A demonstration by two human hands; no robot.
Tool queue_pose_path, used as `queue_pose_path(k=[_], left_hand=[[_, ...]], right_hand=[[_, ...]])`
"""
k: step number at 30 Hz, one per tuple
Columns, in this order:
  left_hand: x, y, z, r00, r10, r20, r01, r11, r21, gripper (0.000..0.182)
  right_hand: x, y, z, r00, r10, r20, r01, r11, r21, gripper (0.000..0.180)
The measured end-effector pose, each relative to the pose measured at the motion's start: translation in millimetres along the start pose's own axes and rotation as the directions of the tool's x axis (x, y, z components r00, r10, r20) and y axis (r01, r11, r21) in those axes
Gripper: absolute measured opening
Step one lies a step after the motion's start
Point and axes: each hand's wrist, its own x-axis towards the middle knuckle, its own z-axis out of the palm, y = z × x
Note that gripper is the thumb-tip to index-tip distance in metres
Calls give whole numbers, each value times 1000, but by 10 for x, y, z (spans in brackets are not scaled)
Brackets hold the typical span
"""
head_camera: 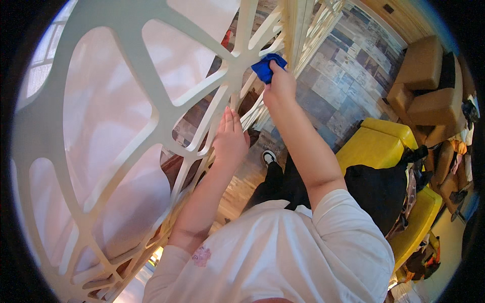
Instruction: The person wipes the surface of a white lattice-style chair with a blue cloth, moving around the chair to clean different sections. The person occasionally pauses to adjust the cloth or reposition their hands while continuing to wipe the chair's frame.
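Note:
A white openwork lattice panel (pixel 166 113) with rounded cut-outs rises in front of me and fills the left of the view. My right hand (pixel 281 85) grips a bunched blue cloth (pixel 268 68) at the panel's right side, close to where several ribs meet. Whether the cloth touches the panel there is hard to tell. Lower and to the left, my left hand (pixel 231 138) rests against a rib of the lattice, its fingers straight and together, pointing up. No object shows in it.
Behind me to the right stands a yellow upholstered seat (pixel 379 144) with a black garment (pixel 375 193) draped over it. Brown armchairs (pixel 428 91) sit farther off. Patchwork-look flooring (pixel 333 75) spreads beyond the panel's edge. White fabric (pixel 106 106) shows through the cut-outs.

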Motion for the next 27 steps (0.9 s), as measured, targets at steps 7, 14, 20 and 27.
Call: queue_pose_path(k=[7, 14, 20, 27], left_hand=[[83, 18, -28, 950, 56, 306, -154, 940, 305, 70], [60, 20, -45, 917, 122, 379, -270, 890, 367, 67], [-215, -86, 184, 999, -9, -45, -2, 969, -245, 69], [-901, -62, -184, 940, -95, -328, -58, 903, -426, 61]], right_hand=[[-678, 413, 75, 344, -787, 513, 938, 264, -224, 28], [-1114, 783, -286, 130, -621, 773, 990, 129, -63, 40], [-735, 338, -114, 216, -689, 692, 963, 33, -268, 37], [-995, 400, -119, 122, -632, 765, 976, -65, -209, 45]])
